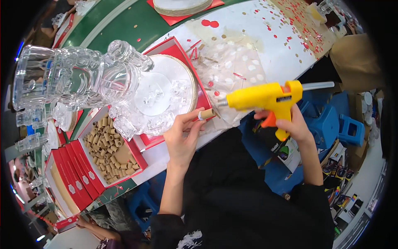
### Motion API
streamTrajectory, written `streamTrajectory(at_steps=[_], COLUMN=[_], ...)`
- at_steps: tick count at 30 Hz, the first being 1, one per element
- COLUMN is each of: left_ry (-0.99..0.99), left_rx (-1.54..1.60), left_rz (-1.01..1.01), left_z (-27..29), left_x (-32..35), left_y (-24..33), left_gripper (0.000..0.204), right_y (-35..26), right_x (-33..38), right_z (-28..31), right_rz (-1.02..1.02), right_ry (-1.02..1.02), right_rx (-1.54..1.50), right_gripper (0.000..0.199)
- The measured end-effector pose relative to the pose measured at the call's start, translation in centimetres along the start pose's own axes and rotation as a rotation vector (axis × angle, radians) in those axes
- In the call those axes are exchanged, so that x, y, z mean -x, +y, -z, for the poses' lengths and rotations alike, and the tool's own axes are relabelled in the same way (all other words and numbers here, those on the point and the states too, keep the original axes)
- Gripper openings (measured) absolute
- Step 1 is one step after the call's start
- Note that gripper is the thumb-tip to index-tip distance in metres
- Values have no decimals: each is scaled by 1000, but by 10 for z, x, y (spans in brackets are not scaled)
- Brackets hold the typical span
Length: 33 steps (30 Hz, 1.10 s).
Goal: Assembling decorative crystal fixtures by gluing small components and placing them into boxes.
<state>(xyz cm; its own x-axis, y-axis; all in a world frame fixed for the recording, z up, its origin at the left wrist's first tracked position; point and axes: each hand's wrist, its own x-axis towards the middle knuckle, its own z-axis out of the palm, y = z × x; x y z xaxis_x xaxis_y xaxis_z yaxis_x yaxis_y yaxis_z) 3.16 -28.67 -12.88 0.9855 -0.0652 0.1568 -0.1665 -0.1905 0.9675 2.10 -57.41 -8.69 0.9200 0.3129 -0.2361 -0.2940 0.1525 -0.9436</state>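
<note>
Pinching a short brown cardboard tube [208,113], my left grip [181,135] presses thumb and fingertips against its sides; a white patch shows on the tube close to them. My right grip [295,125] is wrapped around the handle of a yellow glue gun [263,97], at two o'clock from my left one, with fingers by its orange trigger [269,120]. The gun's nozzle [222,102] points toward nine o'clock, just beside the tube's outer end, and a translucent glue stick [318,85] juts out behind toward three.

Going round from my left grip: between ten and eleven, a round white board [180,74] lies in a shallow red box [203,99]; at ten, a large clear bulbous piece [83,74] overlaps it in my view. Between eight and nine, an open box [139,157] holds many loose tubes [108,151]. Toward one, red and gold confetti [296,18] is scattered over the white worktop [286,62]. Blue stools [325,126] stand at three, beyond my right grip.
</note>
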Motion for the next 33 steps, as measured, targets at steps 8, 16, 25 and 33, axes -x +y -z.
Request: streamTrajectory(at_steps=[8,16,25,33], left_ry=[7,-5,-3,-5], left_rx=[-66,-50,-35,-53], left_rz=[34,25,23,19], left_z=[4,2,4,4], left_x=[2,1,3,3], left_y=[0,1,-4,-3], left_gripper=[21,21,20,20], right_y=[11,17,17,14], right_x=[21,17,8,12], right_z=[-11,-11,-16,-14], right_rz=[-9,-31,-10,-64], right_ry=[-44,15,11,52], right_rx=[-77,-4,20,28], right_gripper=[46,51,50,40])
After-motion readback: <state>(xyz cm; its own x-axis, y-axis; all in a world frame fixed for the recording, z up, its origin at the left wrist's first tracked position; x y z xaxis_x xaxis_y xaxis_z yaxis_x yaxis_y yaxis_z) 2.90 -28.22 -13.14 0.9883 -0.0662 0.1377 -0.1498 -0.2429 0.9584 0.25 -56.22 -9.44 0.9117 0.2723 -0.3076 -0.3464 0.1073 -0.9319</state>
